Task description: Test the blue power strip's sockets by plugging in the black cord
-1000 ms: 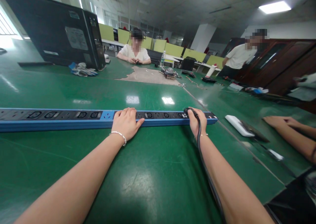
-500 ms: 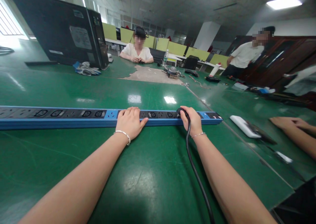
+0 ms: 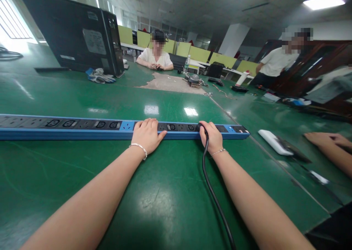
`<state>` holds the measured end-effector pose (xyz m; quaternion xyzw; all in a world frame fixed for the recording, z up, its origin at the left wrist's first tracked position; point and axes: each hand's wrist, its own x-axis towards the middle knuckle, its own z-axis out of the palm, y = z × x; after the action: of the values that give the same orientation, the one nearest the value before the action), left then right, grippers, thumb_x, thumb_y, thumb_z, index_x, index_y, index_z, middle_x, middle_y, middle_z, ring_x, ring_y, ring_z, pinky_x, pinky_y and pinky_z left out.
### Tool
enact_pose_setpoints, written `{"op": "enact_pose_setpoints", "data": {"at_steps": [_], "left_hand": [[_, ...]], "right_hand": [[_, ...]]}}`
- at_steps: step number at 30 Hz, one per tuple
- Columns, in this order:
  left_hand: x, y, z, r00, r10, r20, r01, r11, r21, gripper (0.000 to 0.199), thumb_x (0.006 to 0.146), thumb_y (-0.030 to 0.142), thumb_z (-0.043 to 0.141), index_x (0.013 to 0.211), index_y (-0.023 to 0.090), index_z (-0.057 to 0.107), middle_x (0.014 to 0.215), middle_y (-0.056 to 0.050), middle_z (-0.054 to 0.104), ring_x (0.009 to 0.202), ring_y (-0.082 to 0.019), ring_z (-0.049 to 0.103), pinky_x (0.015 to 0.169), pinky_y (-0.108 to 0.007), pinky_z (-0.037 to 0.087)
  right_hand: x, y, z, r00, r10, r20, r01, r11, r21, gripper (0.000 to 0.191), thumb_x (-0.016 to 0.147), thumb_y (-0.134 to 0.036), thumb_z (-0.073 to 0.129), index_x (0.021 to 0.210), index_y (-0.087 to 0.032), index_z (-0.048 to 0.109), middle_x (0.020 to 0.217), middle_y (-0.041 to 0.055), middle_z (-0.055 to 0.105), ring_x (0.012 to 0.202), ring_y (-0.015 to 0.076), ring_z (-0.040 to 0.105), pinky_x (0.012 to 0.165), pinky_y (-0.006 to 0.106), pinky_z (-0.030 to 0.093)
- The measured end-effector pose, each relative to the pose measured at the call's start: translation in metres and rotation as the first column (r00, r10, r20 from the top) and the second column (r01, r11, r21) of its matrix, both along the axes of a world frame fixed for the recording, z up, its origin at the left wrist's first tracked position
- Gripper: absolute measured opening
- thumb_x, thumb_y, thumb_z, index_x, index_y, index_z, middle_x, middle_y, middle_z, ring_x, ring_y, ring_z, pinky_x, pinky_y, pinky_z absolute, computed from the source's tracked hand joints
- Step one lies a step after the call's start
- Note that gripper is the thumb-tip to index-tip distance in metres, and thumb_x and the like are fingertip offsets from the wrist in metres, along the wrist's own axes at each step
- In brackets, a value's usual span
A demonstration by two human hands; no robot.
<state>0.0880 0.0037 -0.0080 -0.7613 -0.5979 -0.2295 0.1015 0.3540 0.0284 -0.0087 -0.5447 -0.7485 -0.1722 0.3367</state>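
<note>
A: From the near side outward, what step seems to be in hand?

B: A black cord climbs from the bottom edge over the green table to a black plug. The right hand pinches that plug between thumb and fingers, at the sockets of the blue power strip. The step looks like seating the plug or drawing it out; which of the two cannot be told.

A: And the left hand?

B: It lies palm down across the strip, fingers draped over the sockets, thumb stretched toward the plug. It seems to be steadying the strip; how hard it presses does not show.

A: Where does the strip lie?

B: Flat on the table, crosswise beyond the wrists, sockets upward.

A: What would the next move call for?

B: Probably a strip kept from sliding and a straight push or pull on the plug's body, not on the cord.

A: What is hard to make out?

B: Nearest, the cord runs out of view at the bottom. The plug's pins and the socket under it are hidden, the left hand covers part of the socket row, and the strip's left end is cut off. Farther right, a white device is blurred, and the forearms behind a co-worker's hands are cropped. Across the table, a seated co-worker fingers something dark, too small to name.
</note>
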Motion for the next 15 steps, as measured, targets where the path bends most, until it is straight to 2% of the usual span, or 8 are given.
{"op": "enact_pose_setpoints", "data": {"at_steps": [3,5,7,9,13,15], "left_hand": [[-0.004,-0.001,0.001,1.0,-0.024,-0.016,0.024,0.999,-0.031,0.053,0.089,0.052,0.032,0.122,0.016,0.051,0.128,-0.012,0.056,0.123,-0.025,0.045,0.101,-0.042,0.03],[-0.008,-0.001,0.001,1.0,-0.005,-0.023,0.004,0.998,-0.063,0.054,0.087,0.056,0.032,0.124,0.021,0.051,0.133,-0.01,0.053,0.126,-0.027,0.042,0.103,-0.047,0.026],[-0.013,-0.002,0.002,0.999,0.036,-0.022,-0.037,0.995,-0.088,0.055,0.085,0.062,0.033,0.124,0.028,0.052,0.135,-0.009,0.051,0.127,-0.029,0.04,0.103,-0.054,0.023],[-0.016,-0.003,0.002,0.998,0.053,-0.016,-0.055,0.995,-0.086,0.056,0.083,0.065,0.034,0.123,0.031,0.053,0.134,-0.009,0.052,0.126,-0.03,0.04,0.101,-0.055,0.023],[-0.016,-0.003,0.001,0.998,0.062,0.007,-0.062,0.997,-0.04,0.059,0.083,0.064,0.036,0.122,0.023,0.052,0.125,-0.011,0.057,0.12,-0.028,0.045,0.1,-0.047,0.028],[-0.015,-0.002,0.001,0.997,0.073,0.009,-0.072,0.997,-0.03,0.06,0.082,0.064,0.038,0.12,0.019,0.053,0.122,-0.012,0.059,0.117,-0.028,0.046,0.099,-0.044,0.029]], "right_hand": [[0.0,-0.002,-0.001,0.999,-0.029,0.025,0.03,0.999,-0.034,0.034,0.09,-0.031,0.038,0.111,-0.02,0.063,0.094,0.0073,0.064,0.084,0.0193,0.06,0.073,0.028,0.048],[-0.001,-0.002,-0.001,0.999,-0.03,0.017,0.031,0.998,-0.055,0.034,0.09,-0.031,0.039,0.112,-0.02,0.063,0.095,0.0075,0.065,0.085,0.0197,0.061,0.075,0.029,0.048],[-0.003,-0.002,-0.003,0.999,-0.031,-0.025,0.029,0.998,-0.053,0.035,0.09,-0.031,0.038,0.112,-0.019,0.063,0.097,0.0083,0.067,0.087,0.0205,0.061,0.08,0.031,0.048],[-0.005,-0.002,-0.006,0.996,-0.036,-0.083,0.032,0.998,-0.047,0.036,0.089,-0.031,0.038,0.111,-0.017,0.063,0.098,0.0091,0.068,0.089,0.0213,0.062,0.085,0.033,0.047],[-0.008,-0.001,-0.007,0.98,-0.037,-0.194,0.03,0.999,-0.036,0.037,0.088,-0.034,0.038,0.109,-0.017,0.064,0.1,0.0098,0.069,0.091,0.0221,0.063,0.086,0.035,0.047],[-0.01,0.0,-0.001,0.956,-0.043,-0.292,0.055,0.998,0.033,0.038,0.087,-0.036,0.037,0.107,-0.017,0.064,0.103,0.0101,0.069,0.094,0.0223,0.063,0.087,0.036,0.047]]}}
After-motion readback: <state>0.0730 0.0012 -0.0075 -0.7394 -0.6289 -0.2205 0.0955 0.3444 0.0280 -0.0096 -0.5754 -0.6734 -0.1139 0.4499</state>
